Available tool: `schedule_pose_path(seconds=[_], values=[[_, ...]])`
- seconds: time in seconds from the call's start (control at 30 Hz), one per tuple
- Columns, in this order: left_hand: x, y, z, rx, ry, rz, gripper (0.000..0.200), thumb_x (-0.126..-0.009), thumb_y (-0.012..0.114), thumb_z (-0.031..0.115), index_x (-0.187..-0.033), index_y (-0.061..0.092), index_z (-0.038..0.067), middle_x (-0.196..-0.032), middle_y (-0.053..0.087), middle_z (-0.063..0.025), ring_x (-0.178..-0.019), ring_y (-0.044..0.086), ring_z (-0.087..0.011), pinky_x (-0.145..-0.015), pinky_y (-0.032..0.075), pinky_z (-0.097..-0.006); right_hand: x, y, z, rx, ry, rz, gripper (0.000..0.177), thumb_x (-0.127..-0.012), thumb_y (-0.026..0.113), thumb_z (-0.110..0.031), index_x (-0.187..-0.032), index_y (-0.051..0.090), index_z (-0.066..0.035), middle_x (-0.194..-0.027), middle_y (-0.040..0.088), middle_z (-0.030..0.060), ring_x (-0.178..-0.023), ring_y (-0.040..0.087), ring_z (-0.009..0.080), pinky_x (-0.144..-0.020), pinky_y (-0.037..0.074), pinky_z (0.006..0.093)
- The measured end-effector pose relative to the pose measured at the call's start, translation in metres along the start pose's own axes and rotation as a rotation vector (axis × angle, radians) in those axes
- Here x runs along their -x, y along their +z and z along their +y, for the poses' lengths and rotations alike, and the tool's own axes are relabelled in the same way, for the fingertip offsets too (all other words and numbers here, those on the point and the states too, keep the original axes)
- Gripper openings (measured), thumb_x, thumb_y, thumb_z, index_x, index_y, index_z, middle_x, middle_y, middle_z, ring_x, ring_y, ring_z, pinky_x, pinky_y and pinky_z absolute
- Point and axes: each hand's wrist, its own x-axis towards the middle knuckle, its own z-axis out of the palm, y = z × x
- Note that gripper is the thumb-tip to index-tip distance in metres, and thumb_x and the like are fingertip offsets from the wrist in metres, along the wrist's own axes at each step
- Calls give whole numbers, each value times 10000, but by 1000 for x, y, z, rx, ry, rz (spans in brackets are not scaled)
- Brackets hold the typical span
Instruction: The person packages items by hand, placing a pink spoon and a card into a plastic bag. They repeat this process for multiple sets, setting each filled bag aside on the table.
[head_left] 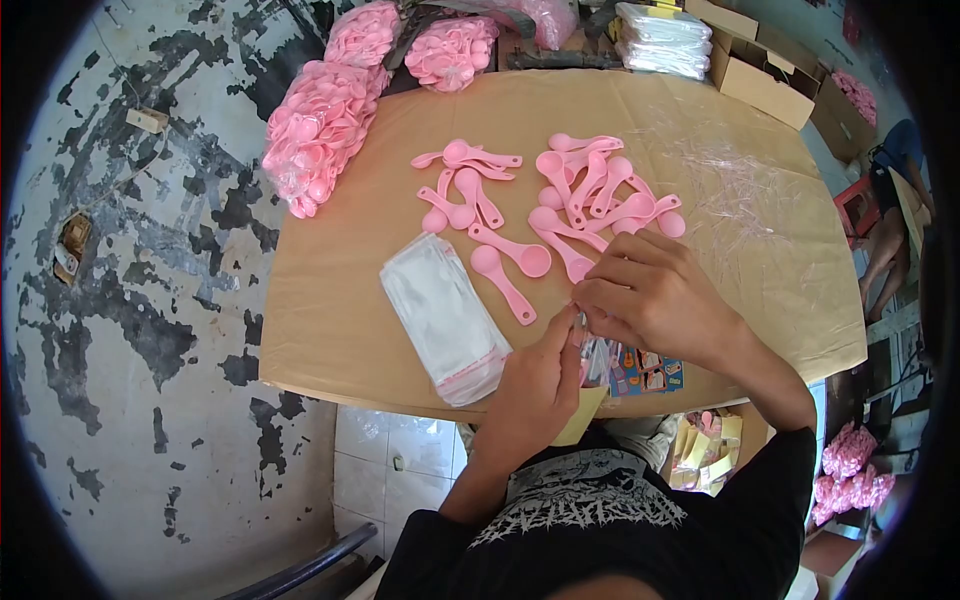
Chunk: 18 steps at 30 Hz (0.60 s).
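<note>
My left hand (540,385) and my right hand (650,295) meet at the table's front edge. Both are closed, fingers pinched on the top of a small clear plastic bag (596,362). What is inside the bag is mostly hidden by the fingers. A yellowish card (582,418) shows below it, partly behind my left hand. Beside my left hand lies a stack of clear plastic bags (440,315). Loose pink measuring spoons (505,285) are spread beyond both hands. Under my right wrist are colourful printed cards or stickers (645,372).
Bags of pink spoons (325,130) line the back left edge of the brown-covered table (330,320). At the back right are packed plastic bags (662,40) and an open cardboard box (765,80). Thin clear strips (735,185) lie on the right. Another person's legs (885,250) show at far right.
</note>
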Motion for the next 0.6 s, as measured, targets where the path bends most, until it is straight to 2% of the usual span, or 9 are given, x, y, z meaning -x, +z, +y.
schedule_pose_path(seconds=[0.03, 0.13, 0.23, 0.3, 0.37, 0.43, 0.47, 0.53, 0.6], values=[[-1, 1, -1, -41, 28, -11, 348, -1015, 378, 90, -1333, 450, -35, -743, 673, -132, -737, 710, -184, -637, 531, -283, 1, -1, 1, -24, 10, -14, 183, -709, 748, -159, -845, 659, -75, -783, 628, 18, -788, 605, 191, -688, 505, 323], [-2, -2, -1, 156, 45, -29, 350, -1027, 377, 117, -1339, 443, -26, -900, 698, -165, -738, 710, -202, -630, 542, -284, 4, -1, 7, -389, 119, 141, 120, -728, 707, -51, -830, 644, -56, -721, 623, 44, -676, 607, 162, -625, 494, 302], [-4, 1, -3, 369, 51, -80, 358, -1043, 357, 165, -1335, 432, -28, -1061, 677, -184, -748, 709, -228, -628, 563, -289, 7, -15, 6, -570, 342, 163, 93, -726, 656, 3, -806, 632, -40, -685, 616, 38, -607, 588, 119, -570, 471, 275], [-4, 6, -5, 516, 93, -26, 373, -1049, 341, 200, -1330, 426, -29, -1159, 634, -192, -764, 708, -251, -648, 577, -296, 15, -24, 27, -531, 440, 310, 78, -737, 627, 17, -797, 626, -35, -689, 609, 14, -634, 580, 83, -545, 450, 250], [-7, 5, -3, 694, 73, 21, 385, -1052, 330, 224, -1323, 423, -34, -1227, 598, -203, -781, 707, -270, -667, 585, -304, 27, -49, 52, -848, 658, 368, 86, -748, 597, 33, -793, 621, -35, -691, 611, -3, -626, 574, 76, -543, 445, 236], [-12, 1, 0, 907, -19, 76, 394, -1054, 322, 237, -1313, 424, -41, -1265, 572, -217, -800, 707, -285, -686, 588, -314, 60, -65, 113, -857, 555, 121, 164, -780, 529, 53, -865, 650, -17, -781, 657, 44, -689, 615, 120, -607, 489, 261], [-15, 0, -3, 860, -14, 112, 395, -1052, 326, 240, -1309, 421, -46, -1283, 552, -218, -839, 703, -304, -702, 592, -334, 77, -59, 133, -300, 517, 167, 179, -791, 530, 47, -903, 657, -14, -826, 665, 58, -722, 624, 137, -646, 498, 271], [-16, -4, -4, 850, -2, 130, 379, -1054, 341, 236, -1284, 446, -46, -1208, 584, -152, -871, 685, -228, -740, 572, -296, 91, -42, 156, 811, 352, 239, 218, -815, 533, 37, -979, 669, -8, -918, 683, 86, -787, 644, 170, -723, 516, 291], [-25, -3, -9, 808, 42, 211, 356, -1054, 365, 230, -1242, 499, -41, -1098, 606, -78, -862, 631, -108, -730, 527, -226, 75, -49, 134, 335, 450, 346, 234, -836, 565, 9, -1047, 663, -9, -981, 678, 110, -841, 648, 193, -784, 512, 306]])
